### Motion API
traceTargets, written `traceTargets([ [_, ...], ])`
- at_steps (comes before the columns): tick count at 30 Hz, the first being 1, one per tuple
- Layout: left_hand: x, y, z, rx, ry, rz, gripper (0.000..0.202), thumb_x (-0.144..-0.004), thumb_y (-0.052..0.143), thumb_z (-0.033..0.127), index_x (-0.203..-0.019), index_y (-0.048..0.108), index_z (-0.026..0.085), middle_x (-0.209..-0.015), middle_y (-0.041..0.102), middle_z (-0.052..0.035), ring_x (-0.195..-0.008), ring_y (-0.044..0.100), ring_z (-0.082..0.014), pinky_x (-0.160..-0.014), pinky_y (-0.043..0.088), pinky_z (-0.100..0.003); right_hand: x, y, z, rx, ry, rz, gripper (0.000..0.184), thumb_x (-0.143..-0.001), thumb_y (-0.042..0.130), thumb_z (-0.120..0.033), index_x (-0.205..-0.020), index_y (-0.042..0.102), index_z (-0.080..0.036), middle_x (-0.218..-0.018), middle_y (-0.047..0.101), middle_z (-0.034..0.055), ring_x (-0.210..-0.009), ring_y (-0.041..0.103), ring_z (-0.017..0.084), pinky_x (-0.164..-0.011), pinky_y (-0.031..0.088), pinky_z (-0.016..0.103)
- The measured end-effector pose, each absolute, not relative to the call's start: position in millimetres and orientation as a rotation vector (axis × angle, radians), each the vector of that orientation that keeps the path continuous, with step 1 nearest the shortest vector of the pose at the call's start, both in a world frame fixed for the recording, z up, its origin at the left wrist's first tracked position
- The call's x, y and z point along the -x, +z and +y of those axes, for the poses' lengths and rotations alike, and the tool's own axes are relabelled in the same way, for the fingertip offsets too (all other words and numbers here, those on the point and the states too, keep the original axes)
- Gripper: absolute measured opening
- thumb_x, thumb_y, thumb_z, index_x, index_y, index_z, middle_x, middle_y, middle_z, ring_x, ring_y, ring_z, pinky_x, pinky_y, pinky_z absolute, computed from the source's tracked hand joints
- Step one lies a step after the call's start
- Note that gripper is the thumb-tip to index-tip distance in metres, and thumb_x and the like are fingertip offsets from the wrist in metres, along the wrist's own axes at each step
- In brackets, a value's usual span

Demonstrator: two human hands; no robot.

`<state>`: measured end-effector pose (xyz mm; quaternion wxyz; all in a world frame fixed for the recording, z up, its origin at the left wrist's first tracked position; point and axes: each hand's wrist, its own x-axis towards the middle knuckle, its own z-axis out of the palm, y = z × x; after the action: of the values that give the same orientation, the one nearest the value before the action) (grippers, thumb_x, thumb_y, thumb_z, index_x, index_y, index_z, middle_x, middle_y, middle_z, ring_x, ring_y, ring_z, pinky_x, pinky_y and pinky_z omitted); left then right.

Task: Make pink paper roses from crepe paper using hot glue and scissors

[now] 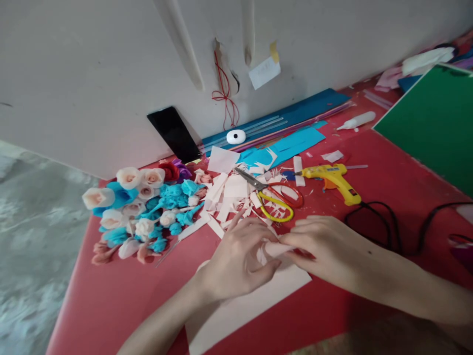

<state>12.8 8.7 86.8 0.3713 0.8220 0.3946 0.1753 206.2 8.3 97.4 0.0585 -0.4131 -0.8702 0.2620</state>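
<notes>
Both my hands meet over a pale pink sheet of paper (pixel 236 323) near the front of the red table. A small rolled piece of pale pink paper (pixel 275 249) lies between them. My left hand (pixel 240 261) curls around its left side, thumb and fingers closed on it. My right hand (pixel 321 244) pinches its right end between thumb and fingers. Just beyond my hands are scissors (pixel 271 190) with one red and one yellow handle loop, lying on pale paper scraps (pixel 236 186). A yellow glue gun (pixel 328 178) rests to the right of them.
Paper flowers (pixel 144 197) in white, blue and pink crowd the left side of the red table (pixel 121 301). A black phone (pixel 173 133) leans on the wall. Blue paper (pixel 288 148), a white glue bottle (pixel 357 121), a green board (pixel 436 123) and a black cable (pixel 391 222) lie farther right.
</notes>
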Motion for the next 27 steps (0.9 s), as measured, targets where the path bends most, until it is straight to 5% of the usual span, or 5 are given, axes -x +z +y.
traceTargets([
  [10,-17.3,80.8,9.2,-2.112,0.546,1.079,0.013,-0.071,0.058,0.017,-0.084,0.059,0.02,-0.086,0.066,-0.0032,-0.084,0.059,-0.0195,-0.092,0.036,-0.046,-207.7,97.2,6.8,1.276,0.817,-2.581,0.015,-0.079,0.048,-0.013,-0.082,0.06,-0.02,-0.065,0.06,-0.0015,-0.06,0.055,0.012,-0.053,0.029,0.024],
  [18,-18.4,79.1,10.9,-2.017,0.621,1.096,0.011,-0.07,0.057,0.012,-0.078,0.058,0.019,-0.079,0.066,-0.0015,-0.077,0.059,-0.017,-0.083,0.04,-0.038,-206.6,100.0,10.9,1.227,0.929,-2.521,0.024,-0.083,0.048,-0.013,-0.093,0.062,-0.029,-0.08,0.062,-0.0036,-0.073,0.057,0.012,-0.063,0.036,0.023],
  [27,-15.4,77.8,10.9,-1.999,0.643,1.131,0.009,-0.071,0.059,0.016,-0.079,0.058,0.02,-0.079,0.066,-0.0025,-0.077,0.059,-0.0183,-0.078,0.044,-0.039,-209.7,103.9,11.2,1.256,0.901,-2.451,0.017,-0.086,0.049,-0.021,-0.078,0.064,-0.019,-0.072,0.061,0.0009,-0.068,0.056,0.013,-0.059,0.037,0.024],
])
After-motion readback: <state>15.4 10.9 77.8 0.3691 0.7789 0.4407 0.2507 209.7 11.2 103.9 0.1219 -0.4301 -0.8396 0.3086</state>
